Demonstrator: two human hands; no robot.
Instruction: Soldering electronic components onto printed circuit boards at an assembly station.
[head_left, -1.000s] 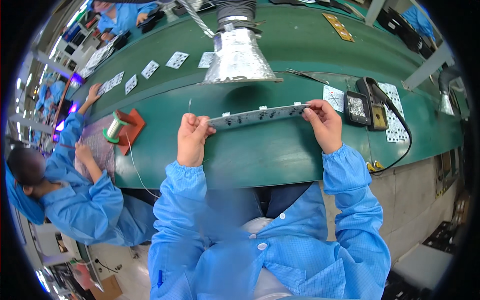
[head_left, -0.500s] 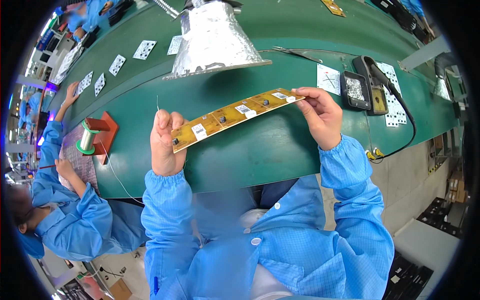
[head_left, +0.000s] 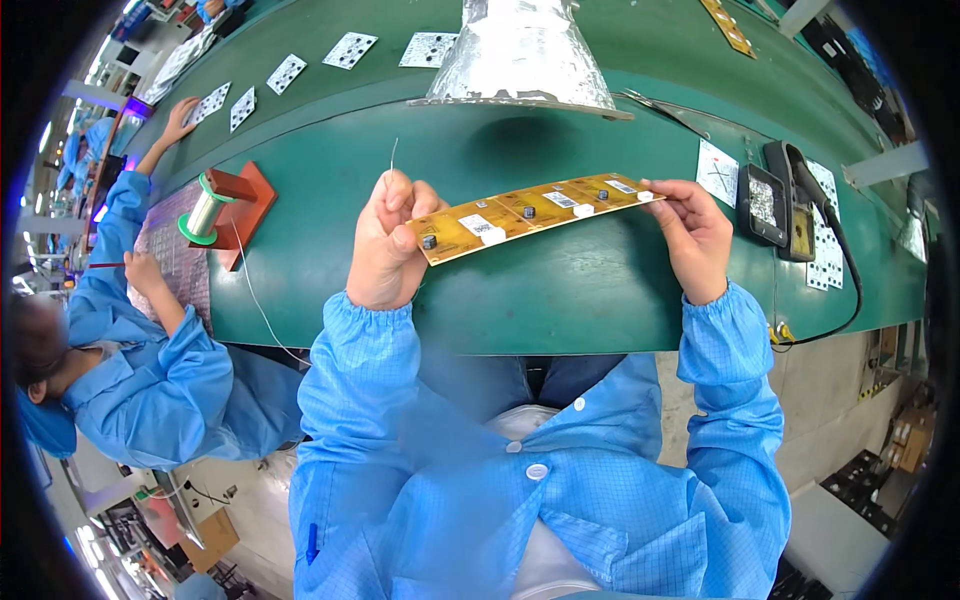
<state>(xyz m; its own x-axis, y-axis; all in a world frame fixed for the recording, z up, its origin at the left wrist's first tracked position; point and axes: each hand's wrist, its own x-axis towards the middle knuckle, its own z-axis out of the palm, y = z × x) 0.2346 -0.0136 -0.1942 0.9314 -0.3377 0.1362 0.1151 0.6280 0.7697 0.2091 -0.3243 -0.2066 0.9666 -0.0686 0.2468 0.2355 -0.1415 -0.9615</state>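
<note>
A long, narrow yellow-brown circuit board (head_left: 548, 208) is held up over the green bench, its far side tipped so I look across its face at a low angle. White labels, small black parts and white connectors stand on it. My left hand (head_left: 386, 250) is closed on its left end, and a thin solder wire (head_left: 394, 157) sticks up from those fingers. The right end is pinched between thumb and fingers of my right hand (head_left: 697, 238). To the left, a solder spool (head_left: 206, 213) with green rims sits on a red stand (head_left: 259, 203), its wire trailing to the bench edge.
A foil-covered lamp hood (head_left: 522, 58) hangs beyond the board. Tweezers (head_left: 665, 112), a black tray (head_left: 763, 205) and a soldering iron (head_left: 815, 190) in its holder lie on the right. White boards (head_left: 350, 50) line the far belt. A co-worker's hand (head_left: 178, 124) reaches there.
The view has shifted, so the bench items sit farther right in the picture. The board is tilted flatter to my sight, showing less of its face. Both hands keep their hold.
</note>
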